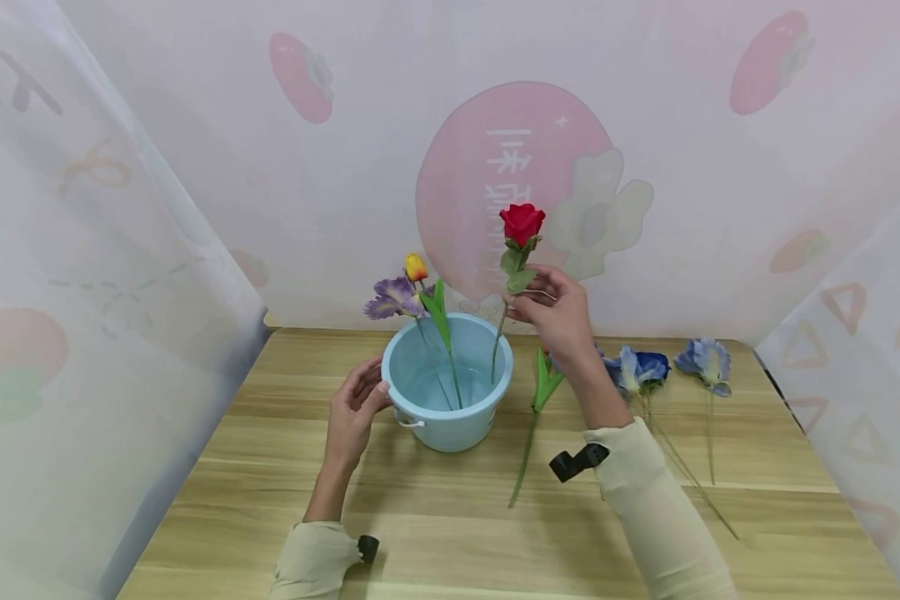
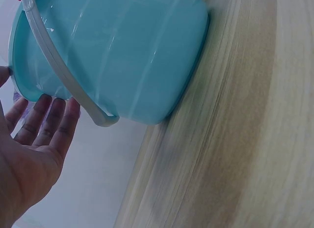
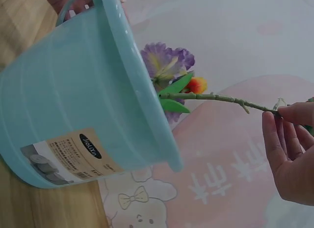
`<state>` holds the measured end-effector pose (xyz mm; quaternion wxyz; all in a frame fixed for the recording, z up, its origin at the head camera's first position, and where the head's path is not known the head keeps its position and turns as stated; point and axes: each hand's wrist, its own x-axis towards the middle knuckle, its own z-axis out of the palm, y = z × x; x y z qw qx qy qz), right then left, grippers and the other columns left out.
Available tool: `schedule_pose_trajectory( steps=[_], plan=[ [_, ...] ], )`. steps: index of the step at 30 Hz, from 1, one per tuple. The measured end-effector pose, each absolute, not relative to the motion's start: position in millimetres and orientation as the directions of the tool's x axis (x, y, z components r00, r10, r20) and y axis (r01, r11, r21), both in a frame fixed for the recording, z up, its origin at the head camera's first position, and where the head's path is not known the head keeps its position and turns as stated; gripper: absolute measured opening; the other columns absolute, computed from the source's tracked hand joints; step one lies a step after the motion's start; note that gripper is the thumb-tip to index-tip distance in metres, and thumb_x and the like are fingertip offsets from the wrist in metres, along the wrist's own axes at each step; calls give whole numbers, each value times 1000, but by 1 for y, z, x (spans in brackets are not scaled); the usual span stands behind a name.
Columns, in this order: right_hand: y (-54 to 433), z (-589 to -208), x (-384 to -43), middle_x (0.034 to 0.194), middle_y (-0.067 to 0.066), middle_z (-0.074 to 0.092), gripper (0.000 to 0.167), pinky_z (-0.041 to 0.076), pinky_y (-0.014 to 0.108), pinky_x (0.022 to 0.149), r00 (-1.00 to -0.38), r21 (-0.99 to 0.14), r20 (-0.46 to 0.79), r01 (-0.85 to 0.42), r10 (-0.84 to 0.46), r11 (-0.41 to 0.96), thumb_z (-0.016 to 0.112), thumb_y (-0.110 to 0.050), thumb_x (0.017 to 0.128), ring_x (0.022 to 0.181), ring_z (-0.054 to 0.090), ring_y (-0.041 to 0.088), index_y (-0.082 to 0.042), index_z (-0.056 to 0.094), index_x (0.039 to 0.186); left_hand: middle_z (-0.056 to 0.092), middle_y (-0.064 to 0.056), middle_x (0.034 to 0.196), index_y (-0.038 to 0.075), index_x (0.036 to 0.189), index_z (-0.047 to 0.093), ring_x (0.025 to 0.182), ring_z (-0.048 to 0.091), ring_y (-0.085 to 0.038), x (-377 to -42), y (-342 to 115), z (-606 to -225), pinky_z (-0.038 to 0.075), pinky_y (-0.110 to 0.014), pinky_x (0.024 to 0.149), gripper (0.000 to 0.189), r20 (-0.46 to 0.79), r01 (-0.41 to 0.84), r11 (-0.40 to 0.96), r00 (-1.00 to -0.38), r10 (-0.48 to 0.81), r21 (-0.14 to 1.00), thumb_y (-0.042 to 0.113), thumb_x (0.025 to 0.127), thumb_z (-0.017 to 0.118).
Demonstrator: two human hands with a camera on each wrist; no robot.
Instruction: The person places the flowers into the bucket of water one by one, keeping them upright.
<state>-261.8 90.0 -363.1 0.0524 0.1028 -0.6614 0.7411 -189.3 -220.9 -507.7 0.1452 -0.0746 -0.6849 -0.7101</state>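
Observation:
My right hand [image 1: 558, 312] pinches the stem of a red rose [image 1: 522, 223] just below its leaves, its bloom upright. The lower stem [image 3: 221, 98] reaches down inside the light blue bucket [image 1: 450, 429]. At the bucket's left side, my left hand [image 1: 356, 412] touches the rim with its thumb and fingertips, the fingers mostly straight in the left wrist view. A purple iris-like flower [image 1: 393, 298] and a yellow-orange tulip [image 1: 416, 267] with green leaves lean in the bucket, heads above the far left rim.
Right of the bucket, a green-leaved flower stem [image 1: 543, 387] lies on the wooden table [image 1: 435, 533], its head partly hidden by my right hand. Blue flowers [image 1: 637, 371] and a paler blue flower [image 1: 705, 364] lie farther right. A printed curtain [image 1: 345, 183] hangs behind the table.

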Motion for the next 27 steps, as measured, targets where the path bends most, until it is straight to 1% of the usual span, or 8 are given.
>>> schedule_pose_trajectory(
  steps=[3,8,12,16,20,24,27],
  plan=[
    [84,-369,-267,109,5,71,47,69,28,80,-976,-973,210,-203,-55,-106,73,8,95,92,75,13,1,63,140,63,-27,144,2,151,58,124,70,-26,-190,-221,-508,67,-26,86,45,306,309,-19,-946,-106,951,9,107,66],
    [74,-379,-273,113,16,70,45,69,27,78,-982,-982,174,-168,-76,-81,72,10,94,88,74,11,2,63,138,63,-27,144,1,151,57,124,70,-24,-189,-221,-508,67,-26,86,45,308,311,-19,-945,-108,950,8,107,66],
    [67,-388,-277,116,20,70,47,68,26,77,-984,-987,149,-141,-94,-83,71,11,94,89,73,12,3,62,140,63,-28,144,0,150,57,123,71,-23,-189,-220,-508,67,-25,86,45,311,314,-18,-944,-109,949,8,107,65],
    [61,-396,-279,116,19,70,49,69,28,78,-985,-990,135,-128,-111,-66,71,11,95,92,73,14,2,62,142,63,-28,143,0,150,57,123,71,-24,-189,-220,-508,67,-25,85,45,313,317,-17,-943,-114,948,7,107,65],
    [54,-402,-279,120,23,70,49,69,30,79,-984,-992,124,-123,-131,-17,71,10,95,93,73,16,1,63,142,63,-28,143,0,150,58,123,71,-25,-190,-221,-509,67,-25,84,44,319,323,-22,-941,-114,946,6,107,64],
    [47,-408,-280,122,27,70,46,70,32,78,-984,-993,114,-118,-135,21,72,10,94,92,74,16,1,65,139,63,-29,143,-1,150,57,123,71,-25,-190,-221,-509,67,-25,84,44,326,330,-25,-939,-110,944,5,107,64],
    [43,-410,-280,120,25,71,45,70,32,77,-985,-993,107,-114,-132,41,73,9,93,92,74,17,1,66,137,62,-30,143,-1,150,57,123,71,-25,-190,-221,-510,67,-25,85,44,326,331,-25,-939,-107,943,5,107,64]
  ],
)
